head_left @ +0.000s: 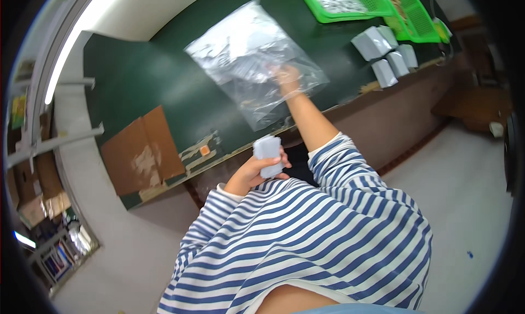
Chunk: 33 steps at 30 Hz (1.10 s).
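Head view: left hand (246, 174) sits close to the striped shirt (306, 226), just off the table's near edge, fingers clamped around a stack of white pieces (267, 150); thumb across the front, other fingertips showing at the far side. Stack upright-ish, edges slightly uneven. Right hand (289, 78) stretched forward over the green table (186, 103), at the lower right part of a clear plastic bag (235, 43); film overlaps the hand, fingers blurry, cannot tell if apart or together, or if they grip anything. Bag lies spread and wrinkled, with strong glare on its upper part. Stack and bag well apart. Far right of table: a group of white blocks (372, 44), several side by side near the edge; just beyond, a green basket (350, 16) with small whitish items, another green basket (420, 24) beside it with brownish contents. Left side: brown cardboard (128, 147) lying flat, small orange square (204, 150) near it.
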{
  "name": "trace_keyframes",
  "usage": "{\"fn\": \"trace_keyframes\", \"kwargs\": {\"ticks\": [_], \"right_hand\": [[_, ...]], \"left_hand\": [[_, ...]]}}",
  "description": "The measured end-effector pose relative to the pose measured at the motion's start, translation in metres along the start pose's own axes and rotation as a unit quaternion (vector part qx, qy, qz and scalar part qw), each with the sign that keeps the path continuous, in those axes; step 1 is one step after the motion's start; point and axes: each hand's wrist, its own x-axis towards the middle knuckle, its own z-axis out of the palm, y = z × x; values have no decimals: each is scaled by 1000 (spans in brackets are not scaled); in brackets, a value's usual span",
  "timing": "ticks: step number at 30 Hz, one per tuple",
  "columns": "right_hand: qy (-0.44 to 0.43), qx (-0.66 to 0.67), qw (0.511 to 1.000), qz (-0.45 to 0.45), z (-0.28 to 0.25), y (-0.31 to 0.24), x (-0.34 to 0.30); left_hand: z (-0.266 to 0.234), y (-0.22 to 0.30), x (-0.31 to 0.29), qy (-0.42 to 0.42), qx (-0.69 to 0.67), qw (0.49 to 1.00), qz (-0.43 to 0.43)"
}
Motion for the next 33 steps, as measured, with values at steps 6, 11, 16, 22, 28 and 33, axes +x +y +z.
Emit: {"fn": "trace_keyframes", "kwargs": {"ticks": [6,11,16,22,28,33], "right_hand": [[43,-334,942,16,-14,-27,-38],[90,-349,933,13,-55,-20,-61],[-9,-141,973,184,-69,-52,-95],[-45,-78,966,244,-93,-74,-118],[-70,-74,967,235,-99,-76,-123],[-108,-39,957,265,-110,-81,-119]], "left_hand": [[3,0,5,31,32,999,-14],[2,-1,18,72,47,996,-2],[-13,-1,29,140,33,989,40],[-15,-5,45,199,-23,978,60],[-4,-8,57,259,16,961,96],[-12,-12,53,274,81,950,125]]}}
